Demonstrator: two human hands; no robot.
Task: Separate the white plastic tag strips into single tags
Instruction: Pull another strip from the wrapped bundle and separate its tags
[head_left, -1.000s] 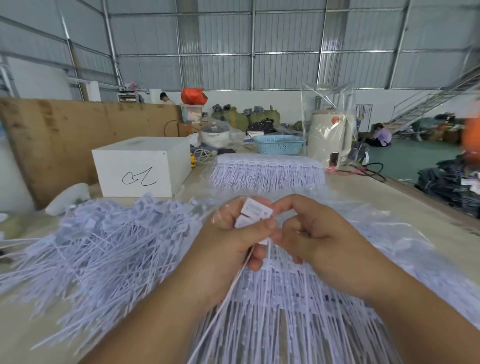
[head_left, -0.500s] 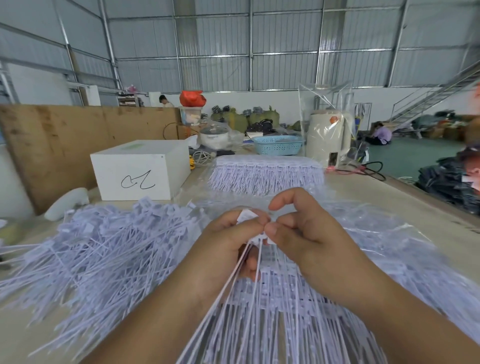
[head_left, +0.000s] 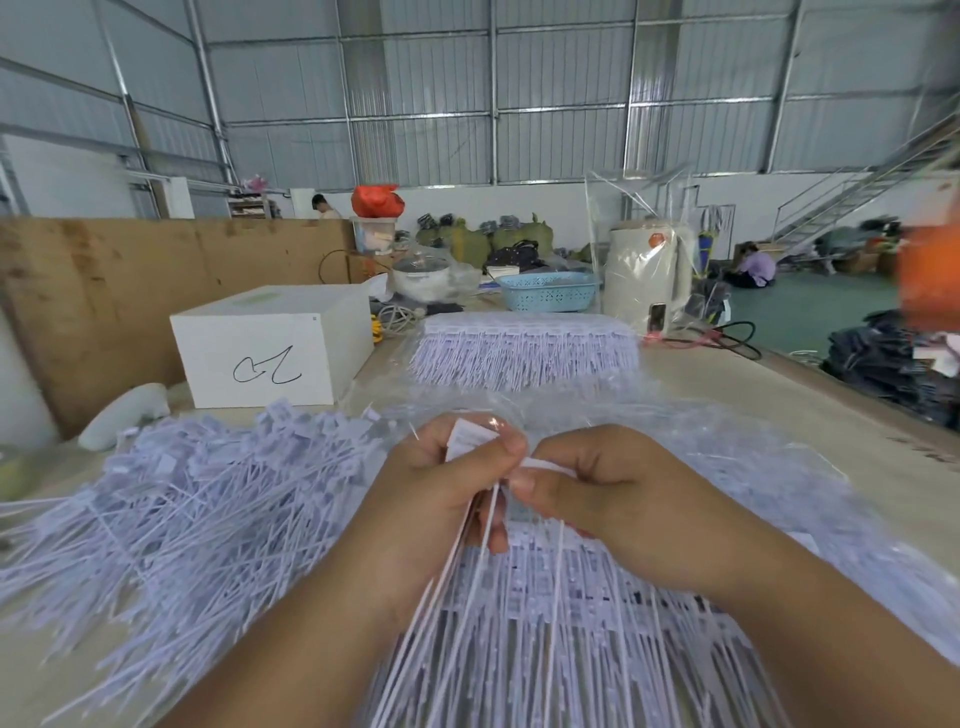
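My left hand (head_left: 441, 499) grips a few separated white tags (head_left: 470, 434) by their flat heads, and their thin tails hang down toward me. My right hand (head_left: 602, 499) pinches the head end of a joined tag strip (head_left: 545, 464) right beside the left thumb. Under both hands lies a layer of joined tag strips (head_left: 571, 613) on clear plastic. A loose heap of single tags (head_left: 192, 509) spreads over the table on the left.
Another stack of tag strips (head_left: 524, 351) lies further back on the table. A white box (head_left: 270, 353) stands at the back left, a blue basket (head_left: 548, 291) and a wrapped white appliance (head_left: 649, 270) behind. The table edge runs along the right.
The hands have stayed together at the strip's head end. My right index finger, raised half a second ago, has curled down and the tags in my left hand have shifted slightly.
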